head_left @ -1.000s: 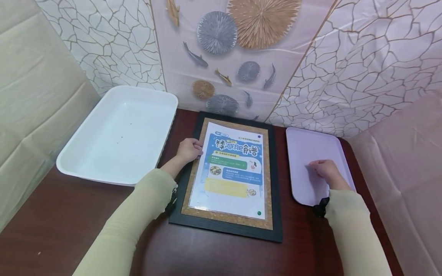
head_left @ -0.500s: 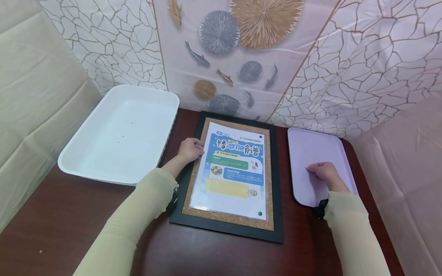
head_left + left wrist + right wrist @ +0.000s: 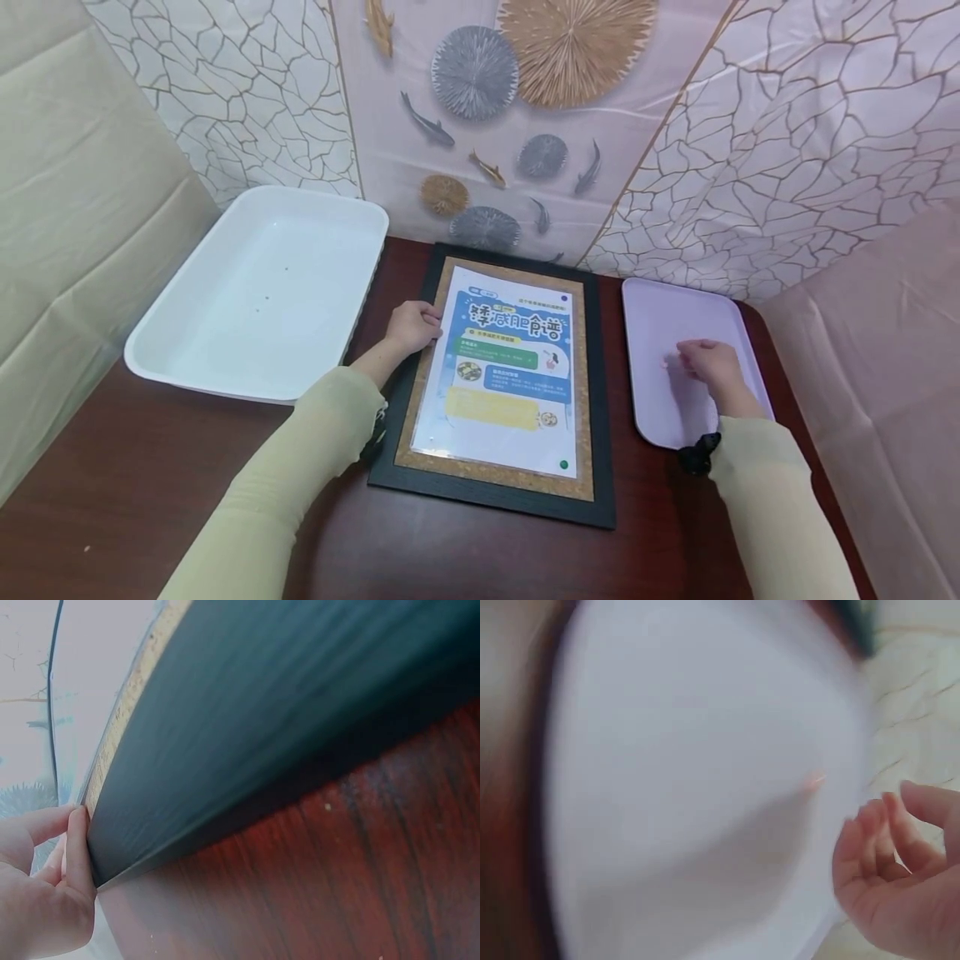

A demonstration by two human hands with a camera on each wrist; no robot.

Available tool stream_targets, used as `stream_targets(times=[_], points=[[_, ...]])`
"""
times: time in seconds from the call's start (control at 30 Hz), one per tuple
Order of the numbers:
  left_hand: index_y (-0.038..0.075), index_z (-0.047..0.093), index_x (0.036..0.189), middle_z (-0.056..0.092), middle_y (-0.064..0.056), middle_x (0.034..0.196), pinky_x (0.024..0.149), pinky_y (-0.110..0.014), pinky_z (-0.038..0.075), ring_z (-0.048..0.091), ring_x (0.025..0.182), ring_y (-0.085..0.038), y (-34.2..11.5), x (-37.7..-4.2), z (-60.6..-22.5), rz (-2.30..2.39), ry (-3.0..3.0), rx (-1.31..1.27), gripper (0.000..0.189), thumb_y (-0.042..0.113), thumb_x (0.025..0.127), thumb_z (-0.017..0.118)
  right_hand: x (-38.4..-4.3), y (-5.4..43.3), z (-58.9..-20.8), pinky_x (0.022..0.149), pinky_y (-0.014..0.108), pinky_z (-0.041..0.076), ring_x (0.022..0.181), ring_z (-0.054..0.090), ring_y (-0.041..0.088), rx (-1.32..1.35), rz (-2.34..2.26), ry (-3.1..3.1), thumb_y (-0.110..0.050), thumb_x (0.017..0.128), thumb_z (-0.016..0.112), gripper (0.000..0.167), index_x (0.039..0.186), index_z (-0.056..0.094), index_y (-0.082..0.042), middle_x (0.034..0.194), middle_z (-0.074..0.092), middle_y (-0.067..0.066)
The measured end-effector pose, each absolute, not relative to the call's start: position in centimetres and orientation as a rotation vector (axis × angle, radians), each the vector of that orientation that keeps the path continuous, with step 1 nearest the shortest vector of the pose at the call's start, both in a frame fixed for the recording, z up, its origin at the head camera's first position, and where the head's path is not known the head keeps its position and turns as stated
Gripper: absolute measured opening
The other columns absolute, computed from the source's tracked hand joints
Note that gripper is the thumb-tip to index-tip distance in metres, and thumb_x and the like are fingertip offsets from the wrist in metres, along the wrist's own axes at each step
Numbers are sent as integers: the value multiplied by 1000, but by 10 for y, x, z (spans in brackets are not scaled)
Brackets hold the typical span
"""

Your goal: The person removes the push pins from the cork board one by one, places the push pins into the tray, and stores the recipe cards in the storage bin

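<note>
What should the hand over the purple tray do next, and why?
Maybe the right hand should dip and pinch the pinkish thing on the tray, too tiny to name. The hand looks empty, with a gap between thumb and fingers, and the thing lies close by.

Behind the dark red-brown table (image 3: 450, 558) hangs a pinkish backdrop (image 3: 510, 129) printed with koi (image 3: 427, 121) and grey and golden discs (image 3: 476, 73), flanked by white, gold-cracked panels (image 3: 247, 83). Plain creased drapes (image 3: 82, 192) line both sides; light gleams on the table.
</note>
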State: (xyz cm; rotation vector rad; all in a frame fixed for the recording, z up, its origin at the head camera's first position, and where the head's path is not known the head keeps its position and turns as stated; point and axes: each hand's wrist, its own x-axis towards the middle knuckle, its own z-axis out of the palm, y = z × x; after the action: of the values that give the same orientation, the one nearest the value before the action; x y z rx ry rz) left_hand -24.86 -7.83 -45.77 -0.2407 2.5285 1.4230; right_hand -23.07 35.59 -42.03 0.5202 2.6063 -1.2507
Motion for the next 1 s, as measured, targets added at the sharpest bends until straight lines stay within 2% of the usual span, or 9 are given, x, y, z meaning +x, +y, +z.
stream_targets(times=[0.1, 0.17, 0.23, 0.37, 0.43, 0.53, 0.7, 0.83, 1.0], points=[[1, 60, 116, 66, -14, 102, 76, -30, 56, 67, 86, -23, -79, -248, -459, 1419, 2534, -241, 29, 7, 88, 61, -227, 339, -406, 63, 14, 51, 64, 57, -6, 393, -1449, 2573, -22, 96, 48, 45, 122, 46, 14, 67, 56, -21], [1, 60, 116, 66, -14, 102, 76, -30, 56, 67, 86, -23, -79, -248, -459, 1416, 2539, -242, 29, 6, 88, 61, -222, 324, -397, 65, 15, 52, 68, 58, -5, 257, -1427, 2563, -23, 96, 49, 47, 123, 45, 15, 72, 58, -20], [1, 60, 116, 66, -15, 102, 76, -30, 56, 67, 86, -23, -79, -248, -459, 1416, 2544, -243, 29, 6, 88, 61, -214, 308, -392, 66, 18, 52, 71, 58, -3, 128, -1336, 2564, -23, 96, 50, 48, 123, 46, 16, 79, 62, -12], [0, 60, 116, 66, -15, 102, 76, -30, 56, 67, 87, -24, -78, -247, -459, 1420, 2545, -237, 29, 6, 88, 61, -194, 277, -392, 68, 26, 52, 77, 58, 8, -52, -1091, 2562, -23, 94, 54, 41, 119, 54, 10, 94, 66, 13], [0, 60, 116, 66, -15, 102, 76, -30, 56, 67, 87, -24, -77, -247, -458, 1423, 2545, -237, 29, 6, 88, 61, -184, 264, -398, 66, 29, 51, 77, 57, 13, -111, -1009, 2532, -22, 92, 57, 35, 114, 59, 6, 96, 65, 18], [0, 60, 116, 66, -15, 101, 76, -30, 56, 67, 87, -24, -77, -247, -458, 1427, 2543, -236, 29, 6, 87, 61, -169, 249, -410, 62, 29, 49, 74, 55, 16, -197, -931, 2468, -21, 89, 61, 27, 105, 65, 1, 88, 65, 13], [0, 60, 116, 66, -15, 101, 76, -31, 56, 67, 87, -24, -76, -248, -457, 1430, 2538, -235, 29, 6, 88, 61, -144, 234, -427, 57, 23, 42, 67, 51, 13, -329, -835, 2412, -18, 84, 67, 15, 91, 67, -5, 74, 60, 0], [1, 60, 116, 66, -15, 101, 77, -31, 56, 67, 86, -24, -75, -248, -457, 1415, 2540, -245, 29, 7, 88, 61, -131, 228, -433, 56, 21, 41, 64, 49, 11, -372, -756, 2442, -15, 82, 70, 8, 83, 68, -7, 68, 57, -3], [2, 61, 115, 67, -15, 101, 76, -31, 56, 67, 84, -23, -73, -247, -454, 1380, 2560, -293, 27, 9, 89, 60, -125, 220, -434, 55, 21, 41, 63, 49, 10, -351, -662, 2496, -13, 81, 70, 6, 75, 68, -10, 67, 60, -4]])
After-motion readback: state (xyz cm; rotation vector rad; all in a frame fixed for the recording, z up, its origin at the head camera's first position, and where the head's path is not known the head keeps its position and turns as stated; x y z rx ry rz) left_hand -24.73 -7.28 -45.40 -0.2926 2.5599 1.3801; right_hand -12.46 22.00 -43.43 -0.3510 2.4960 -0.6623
